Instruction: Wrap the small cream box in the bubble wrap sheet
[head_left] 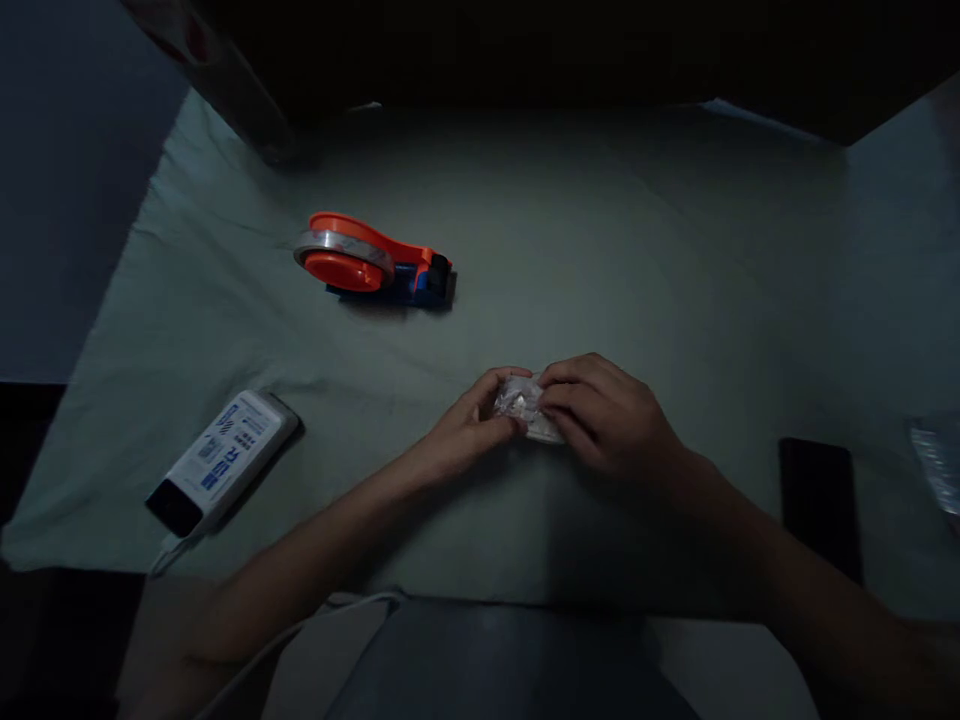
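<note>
Between my two hands, low over the cloth, is a small pale item in clear, crinkled plastic wrap (520,398); what lies inside cannot be made out. My left hand (480,418) grips its left end, thumb along the near side and fingers along the far side. From the right, my right hand (600,405) closes its fingertips on the plastic's top and right end, hiding part of it. An orange and blue tape dispenser (375,262) with a roll of clear tape sits beyond my left hand.
A pale green cloth (660,270) covers the table. A white labelled device with a cable (229,455) lies at left, a black phone-like slab (819,505) at right. Silvery plastic (937,465) shows at the right edge. A large dark box-like shape (555,50) spans the back.
</note>
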